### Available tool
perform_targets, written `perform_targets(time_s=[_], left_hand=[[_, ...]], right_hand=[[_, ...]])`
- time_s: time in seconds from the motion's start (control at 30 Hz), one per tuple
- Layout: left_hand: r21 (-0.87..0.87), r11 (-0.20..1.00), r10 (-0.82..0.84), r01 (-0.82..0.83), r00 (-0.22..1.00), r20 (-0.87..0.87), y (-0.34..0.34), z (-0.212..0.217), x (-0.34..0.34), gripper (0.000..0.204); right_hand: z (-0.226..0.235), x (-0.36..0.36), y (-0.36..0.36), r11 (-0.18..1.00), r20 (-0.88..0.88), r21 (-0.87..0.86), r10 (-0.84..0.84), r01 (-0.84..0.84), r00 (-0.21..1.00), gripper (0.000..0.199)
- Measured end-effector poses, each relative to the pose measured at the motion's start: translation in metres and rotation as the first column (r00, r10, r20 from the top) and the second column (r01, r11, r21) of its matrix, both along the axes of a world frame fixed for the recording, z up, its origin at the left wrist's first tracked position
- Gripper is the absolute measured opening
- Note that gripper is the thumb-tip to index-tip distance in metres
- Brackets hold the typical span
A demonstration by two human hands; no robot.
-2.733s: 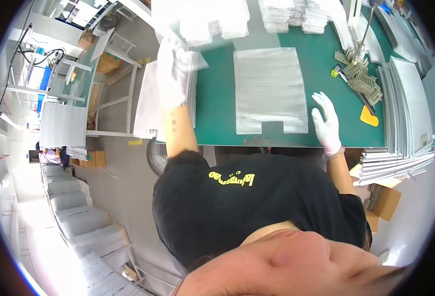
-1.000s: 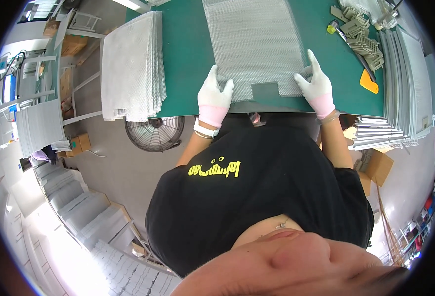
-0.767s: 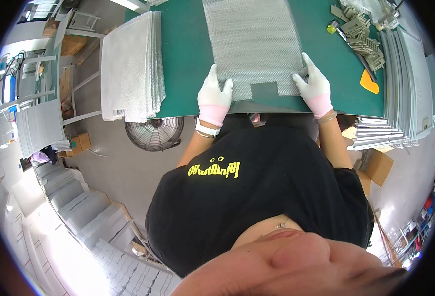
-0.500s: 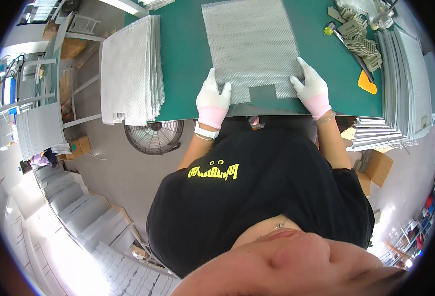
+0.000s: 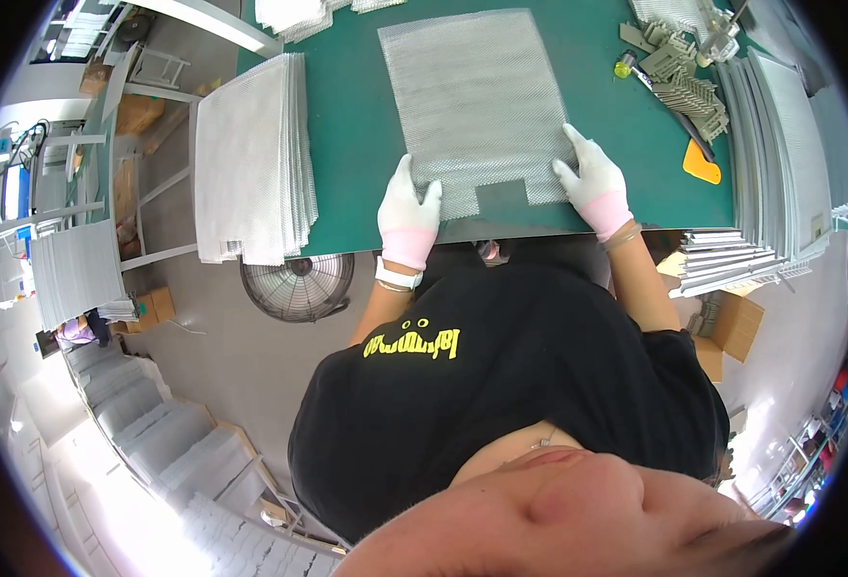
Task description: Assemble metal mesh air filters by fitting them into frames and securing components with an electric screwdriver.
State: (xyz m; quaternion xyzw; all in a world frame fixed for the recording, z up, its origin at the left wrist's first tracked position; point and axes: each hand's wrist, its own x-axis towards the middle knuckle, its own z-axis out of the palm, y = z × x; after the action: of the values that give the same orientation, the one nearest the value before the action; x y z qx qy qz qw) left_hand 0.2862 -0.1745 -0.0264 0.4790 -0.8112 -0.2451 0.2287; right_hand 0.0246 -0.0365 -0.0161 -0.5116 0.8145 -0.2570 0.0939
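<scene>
A grey wire mesh sheet (image 5: 477,96) lies on the green tabletop in front of me, with a rectangular notch in its near edge. My left hand (image 5: 410,213), in a white glove with a pink cuff, grips the sheet's near left corner, thumb on top. On the opposite side, my right hand (image 5: 592,183), gloved the same way, pinches the right edge near its corner. Some fingers of both hands are hidden at the sheet's edges.
A stack of mesh sheets (image 5: 251,159) stands at the left table end. At right are grey metal brackets (image 5: 688,101), a black-handled hammer (image 5: 660,91), an orange scraper-like piece (image 5: 701,163) and stacked framed panels (image 5: 785,154). A floor fan (image 5: 299,287) stands below the table's left side.
The whole view has shifted slightly, so the table sits lower in it and more of its far side shows. Both hands keep their hold on the mesh sheet, which has hardly moved on the table.
</scene>
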Motion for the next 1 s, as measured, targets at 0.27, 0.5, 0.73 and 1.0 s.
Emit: perform_targets(time_s=[0.27,0.5,0.73,1.0], left_hand=[[-0.109,0.983,-0.094,0.145,0.922,0.376,-0.021,0.020,0.004,0.065],[-0.080,0.901,-0.367,0.426,0.848,0.382,-0.049,0.009,-0.013,0.060],[-0.311,0.933,-0.154,0.184,0.981,0.120,-0.032,0.021,0.013,0.071],[-0.274,0.950,-0.183,0.151,0.978,-0.096,-0.036,0.035,0.005,0.064]], right_hand=[[0.033,-0.088,-0.036,0.996,-0.144,0.037,0.082,-0.078,0.986,0.037],[-0.005,-0.352,-0.130,0.770,-0.262,0.136,-0.579,0.623,0.772,0.072],[0.066,-0.382,-0.148,0.856,-0.216,0.467,-0.134,0.223,0.967,0.092],[0.136,-0.288,-0.103,0.546,0.351,-0.566,-0.518,0.618,0.780,0.059]])
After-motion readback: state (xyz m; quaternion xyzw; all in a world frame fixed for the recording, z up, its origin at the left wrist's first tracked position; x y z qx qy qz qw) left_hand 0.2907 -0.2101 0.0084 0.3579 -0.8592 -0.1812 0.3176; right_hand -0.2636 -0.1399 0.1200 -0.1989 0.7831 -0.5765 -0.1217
